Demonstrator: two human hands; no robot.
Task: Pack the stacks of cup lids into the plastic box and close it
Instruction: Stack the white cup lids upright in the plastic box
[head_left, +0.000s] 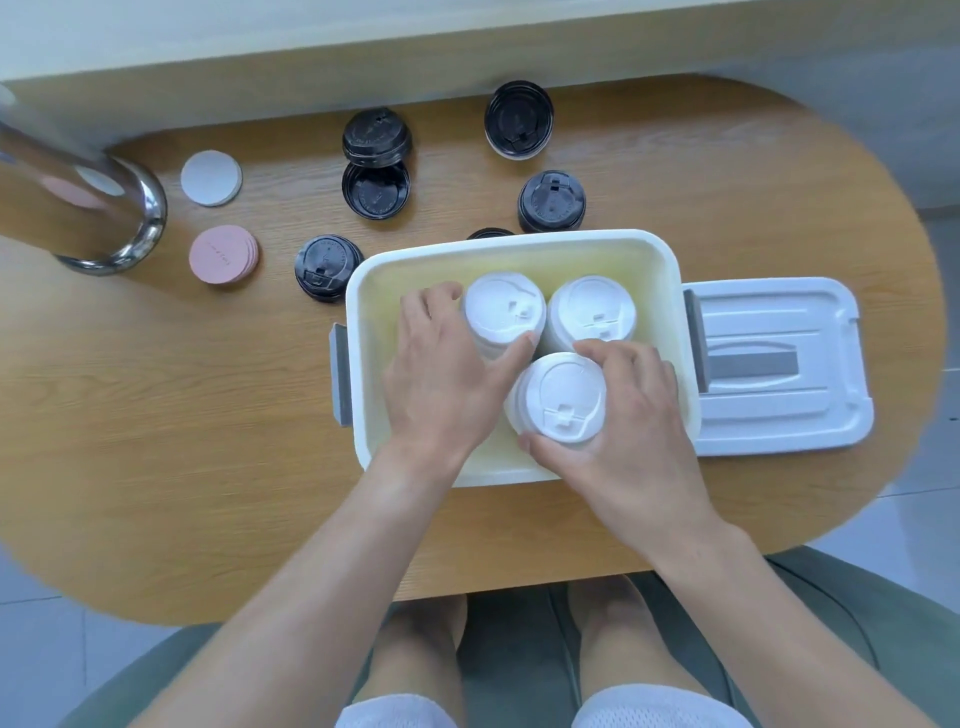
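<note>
Three stacks of white cup lids stand upright in the open plastic box (358, 364): the left hand (441, 374) curls round the far-left stack (504, 312) and the right hand (623, 415) round the near stack (563, 397), probably nudging them close to spare room. The black lid stacks (376, 136) wait on the wooden table (156, 415), and the box lid (779, 364) lies flat just right of the box, handy for closing.

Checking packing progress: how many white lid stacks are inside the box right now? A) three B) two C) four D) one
A: three white lid stacks stand in the box, the left hand and right hand each holding one.
</note>
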